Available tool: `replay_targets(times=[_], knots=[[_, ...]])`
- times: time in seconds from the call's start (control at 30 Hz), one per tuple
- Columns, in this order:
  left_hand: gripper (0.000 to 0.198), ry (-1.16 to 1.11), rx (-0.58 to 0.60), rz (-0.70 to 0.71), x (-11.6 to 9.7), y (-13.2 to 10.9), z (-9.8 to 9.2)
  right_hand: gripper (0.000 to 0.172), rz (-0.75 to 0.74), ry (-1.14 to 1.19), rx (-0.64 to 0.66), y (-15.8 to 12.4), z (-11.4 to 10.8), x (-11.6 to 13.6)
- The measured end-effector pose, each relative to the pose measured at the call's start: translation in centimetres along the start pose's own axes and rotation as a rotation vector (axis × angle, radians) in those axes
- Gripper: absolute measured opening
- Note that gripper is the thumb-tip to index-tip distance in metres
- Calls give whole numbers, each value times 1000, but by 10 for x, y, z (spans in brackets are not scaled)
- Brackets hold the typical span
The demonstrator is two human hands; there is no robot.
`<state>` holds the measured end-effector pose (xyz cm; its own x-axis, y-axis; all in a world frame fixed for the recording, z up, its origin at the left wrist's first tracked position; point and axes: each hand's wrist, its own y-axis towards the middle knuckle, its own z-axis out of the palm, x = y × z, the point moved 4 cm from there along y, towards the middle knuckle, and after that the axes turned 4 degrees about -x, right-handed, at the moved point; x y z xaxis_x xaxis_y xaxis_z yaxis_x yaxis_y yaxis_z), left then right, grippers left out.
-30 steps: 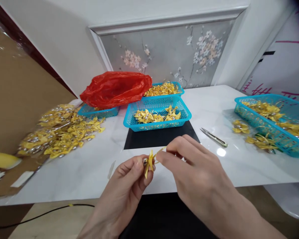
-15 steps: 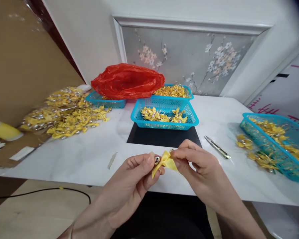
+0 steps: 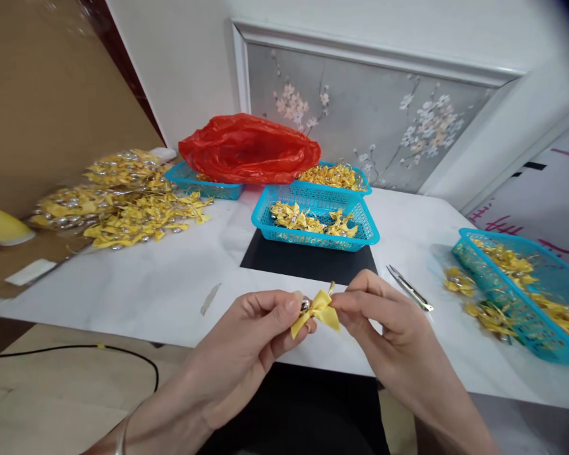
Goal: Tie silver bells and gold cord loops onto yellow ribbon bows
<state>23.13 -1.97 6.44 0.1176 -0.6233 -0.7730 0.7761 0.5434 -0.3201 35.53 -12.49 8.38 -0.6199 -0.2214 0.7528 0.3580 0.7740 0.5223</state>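
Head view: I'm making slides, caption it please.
Left hand pinches a yellow bow, right hand at its edge, blue basket beyond.

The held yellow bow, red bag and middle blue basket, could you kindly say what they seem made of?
Held yellow bow: probably satin-like ribbon, as its flat tails have a soft sheen.
Red bag: likely thin plastic film, judging by its glossy crinkles.
Middle blue basket: seemingly moulded plastic, with a smooth rim and lattice walls.

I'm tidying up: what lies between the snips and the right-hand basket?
In the head view, yellow bows lie between the snips and that basket.
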Motion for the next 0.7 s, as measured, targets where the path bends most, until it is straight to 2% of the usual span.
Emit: replay_targets(times=[0.23,0.7], knots=[[21,36,6,-34,0,0,1,26,-13,-18,31,1,-5,0],[21,-16,-14,-51,2,-1,-1,18,0,61,-8,0,4,1]])
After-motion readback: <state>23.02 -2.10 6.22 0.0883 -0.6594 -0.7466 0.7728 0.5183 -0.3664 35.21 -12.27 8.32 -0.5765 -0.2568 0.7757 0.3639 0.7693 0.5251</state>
